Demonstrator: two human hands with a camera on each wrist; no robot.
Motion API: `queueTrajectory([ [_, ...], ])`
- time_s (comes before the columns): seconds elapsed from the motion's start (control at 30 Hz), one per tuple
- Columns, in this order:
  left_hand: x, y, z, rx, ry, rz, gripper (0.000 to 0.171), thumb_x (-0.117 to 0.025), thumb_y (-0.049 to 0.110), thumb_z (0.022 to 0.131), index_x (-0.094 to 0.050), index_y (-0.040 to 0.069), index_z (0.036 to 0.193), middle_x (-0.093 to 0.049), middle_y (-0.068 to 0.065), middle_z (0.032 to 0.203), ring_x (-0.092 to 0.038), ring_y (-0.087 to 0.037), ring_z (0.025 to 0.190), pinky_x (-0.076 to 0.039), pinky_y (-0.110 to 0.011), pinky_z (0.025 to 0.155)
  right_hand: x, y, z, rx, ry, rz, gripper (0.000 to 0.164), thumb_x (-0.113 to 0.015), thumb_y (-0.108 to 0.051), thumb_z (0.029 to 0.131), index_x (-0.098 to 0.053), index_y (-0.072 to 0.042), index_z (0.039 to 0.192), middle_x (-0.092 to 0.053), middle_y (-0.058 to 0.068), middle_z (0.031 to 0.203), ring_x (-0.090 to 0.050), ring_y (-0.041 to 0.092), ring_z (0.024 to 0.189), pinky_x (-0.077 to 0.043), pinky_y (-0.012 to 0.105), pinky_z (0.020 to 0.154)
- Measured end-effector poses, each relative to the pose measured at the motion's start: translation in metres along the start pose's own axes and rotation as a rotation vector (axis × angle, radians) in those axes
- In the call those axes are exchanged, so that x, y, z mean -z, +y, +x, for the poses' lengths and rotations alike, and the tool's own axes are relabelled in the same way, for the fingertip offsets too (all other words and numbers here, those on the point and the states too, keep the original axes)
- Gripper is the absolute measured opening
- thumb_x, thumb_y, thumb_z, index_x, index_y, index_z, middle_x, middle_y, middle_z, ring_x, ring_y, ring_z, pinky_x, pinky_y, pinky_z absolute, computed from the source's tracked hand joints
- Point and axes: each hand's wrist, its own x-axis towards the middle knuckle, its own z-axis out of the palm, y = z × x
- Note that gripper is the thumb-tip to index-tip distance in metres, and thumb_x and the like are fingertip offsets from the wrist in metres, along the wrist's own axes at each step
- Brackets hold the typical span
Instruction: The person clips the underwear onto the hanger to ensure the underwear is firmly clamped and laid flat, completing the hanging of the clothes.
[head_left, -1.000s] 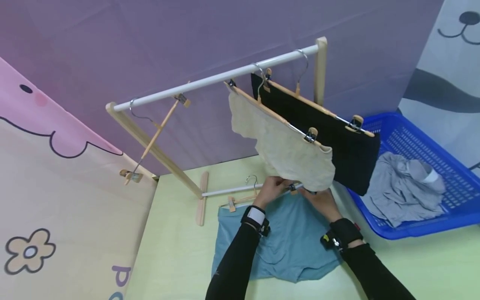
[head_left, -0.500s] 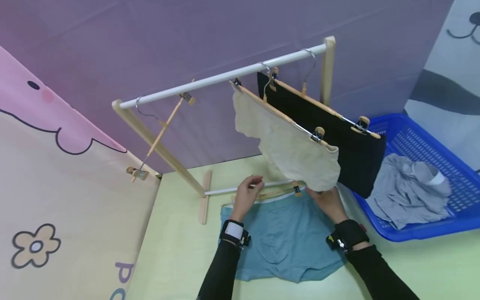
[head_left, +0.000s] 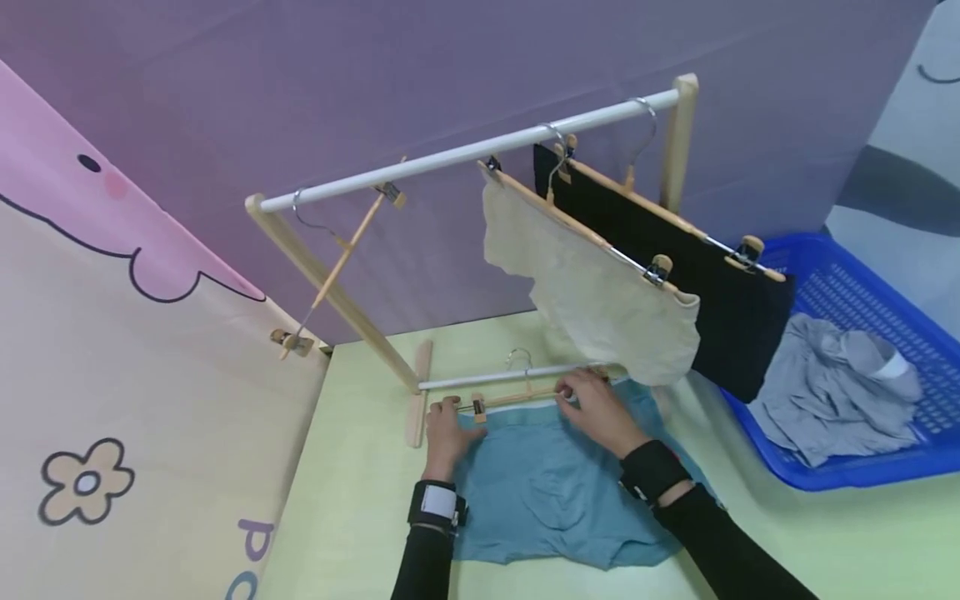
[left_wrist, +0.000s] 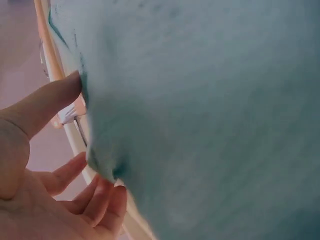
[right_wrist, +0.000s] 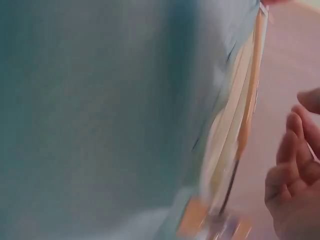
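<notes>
Teal boxer briefs (head_left: 555, 492) lie on the light green surface, their waistband along a wooden clip hanger (head_left: 525, 398). My left hand (head_left: 448, 437) is at the waistband's left corner, beside a clip (head_left: 478, 407). In the left wrist view, the thumb and fingers (left_wrist: 102, 202) touch the fabric edge, spread apart from each other. My right hand (head_left: 600, 412) is over the middle of the hanger bar. Its fingers (right_wrist: 290, 165) are loosely bent in the right wrist view, apart from the bar with nothing between them. In the head view, the right hand partly covers the hanger's right end.
A rack with a white rail (head_left: 472, 152) stands behind. On it hang a cream garment (head_left: 592, 283), a black garment (head_left: 738, 325) and a bare clip hanger (head_left: 341, 262). A blue basket (head_left: 832, 475) with grey clothing (head_left: 832, 392) stands at the right.
My left hand has moved left from the right clip to the left waistband corner. The right hand has moved left from the right end to the hanger's middle. The head view has shifted slightly.
</notes>
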Motion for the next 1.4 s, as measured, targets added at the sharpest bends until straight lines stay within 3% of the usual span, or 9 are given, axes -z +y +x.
queueTrajectory([
  [0.2, 0.001, 0.001, 0.002, 0.047, -0.034, 0.001, 0.065, -0.091, 0.016, 0.069, -0.058, -0.002, 0.122, -0.053, -0.023, 0.115, -0.054, -0.036, 0.102, -0.050, -0.050, 0.088, -0.034, -0.029, 0.027, 0.094, -0.173, -0.029, 0.019, -0.068, -0.016, 0.095, -0.065, -0.008, 0.111, -0.061, 0.003, 0.097, -0.057, 0.019, 0.090, -0.048, 0.037, 0.076],
  [0.4, 0.001, -0.003, 0.005, 0.035, -0.080, -0.010, 0.047, -0.090, 0.018, 0.072, -0.065, -0.001, 0.107, -0.050, -0.021, 0.106, -0.055, -0.028, 0.083, -0.051, -0.045, 0.076, -0.067, -0.052, 0.049, 0.187, -0.264, -0.149, 0.039, -0.068, -0.023, 0.095, -0.061, -0.002, 0.128, -0.063, 0.014, 0.118, -0.057, 0.030, 0.109, -0.047, 0.043, 0.094],
  [0.53, -0.002, -0.007, 0.006, -0.011, -0.093, -0.008, 0.039, -0.088, 0.018, 0.074, -0.066, -0.001, 0.100, -0.055, -0.018, 0.100, -0.054, -0.025, 0.080, -0.049, -0.043, 0.072, -0.082, -0.058, 0.059, 0.250, -0.295, -0.205, 0.029, -0.064, -0.026, 0.097, -0.065, -0.003, 0.115, -0.066, 0.015, 0.109, -0.059, 0.032, 0.104, -0.043, 0.046, 0.100],
  [0.6, -0.002, -0.008, 0.005, -0.032, -0.099, -0.028, 0.037, -0.088, 0.017, 0.074, -0.066, 0.000, 0.098, -0.060, -0.016, 0.098, -0.055, -0.024, 0.081, -0.049, -0.041, 0.072, -0.088, -0.059, 0.063, 0.248, -0.285, -0.163, 0.020, -0.063, -0.024, 0.099, -0.066, -0.004, 0.097, -0.064, 0.012, 0.089, -0.059, 0.029, 0.087, -0.044, 0.045, 0.092],
  [0.77, -0.001, -0.015, 0.006, -0.002, -0.116, -0.138, 0.036, -0.089, 0.019, 0.072, -0.066, 0.002, 0.093, -0.067, -0.011, 0.091, -0.055, -0.020, 0.076, -0.045, -0.033, 0.064, -0.092, -0.059, 0.072, 0.193, -0.244, 0.031, 0.028, -0.064, -0.016, 0.098, -0.063, -0.007, 0.071, -0.046, -0.002, 0.058, -0.042, 0.015, 0.056, -0.039, 0.036, 0.071],
  [1.0, 0.006, -0.023, 0.010, 0.070, -0.137, -0.247, 0.040, -0.086, 0.027, 0.076, -0.068, 0.003, 0.103, -0.068, -0.009, 0.100, -0.059, -0.020, 0.086, -0.046, -0.033, 0.071, -0.088, -0.057, 0.076, 0.210, -0.202, 0.108, 0.027, -0.069, -0.017, 0.094, -0.065, -0.010, 0.069, -0.042, -0.006, 0.062, -0.040, 0.010, 0.059, -0.034, 0.028, 0.061],
  [1.13, 0.010, -0.023, 0.012, 0.091, -0.183, -0.279, 0.030, -0.081, 0.034, 0.083, -0.062, 0.010, 0.082, -0.053, 0.001, 0.074, -0.049, -0.016, 0.072, -0.038, -0.029, 0.062, -0.088, -0.056, 0.077, 0.224, -0.122, 0.079, 0.011, -0.070, -0.020, 0.093, -0.076, -0.017, 0.083, -0.057, -0.007, 0.074, -0.051, 0.010, 0.070, -0.042, 0.028, 0.066],
  [1.23, 0.012, -0.022, 0.011, 0.108, -0.215, -0.356, 0.037, -0.078, 0.032, 0.086, -0.051, 0.015, 0.067, -0.037, 0.004, 0.062, -0.040, -0.014, 0.061, -0.033, -0.027, 0.056, -0.089, -0.055, 0.076, 0.243, -0.078, 0.060, 0.011, -0.070, -0.022, 0.092, -0.079, -0.016, 0.093, -0.065, -0.005, 0.081, -0.058, 0.011, 0.076, -0.047, 0.027, 0.069],
  [1.4, 0.013, -0.024, 0.009, 0.111, -0.214, -0.420, 0.042, -0.077, 0.030, 0.088, -0.047, 0.018, 0.062, -0.035, 0.008, 0.058, -0.038, -0.011, 0.056, -0.031, -0.024, 0.052, -0.088, -0.055, 0.076, 0.252, -0.018, 0.056, 0.010, -0.071, -0.023, 0.092, -0.080, -0.017, 0.092, -0.068, -0.005, 0.083, -0.060, 0.011, 0.077, -0.048, 0.026, 0.067],
])
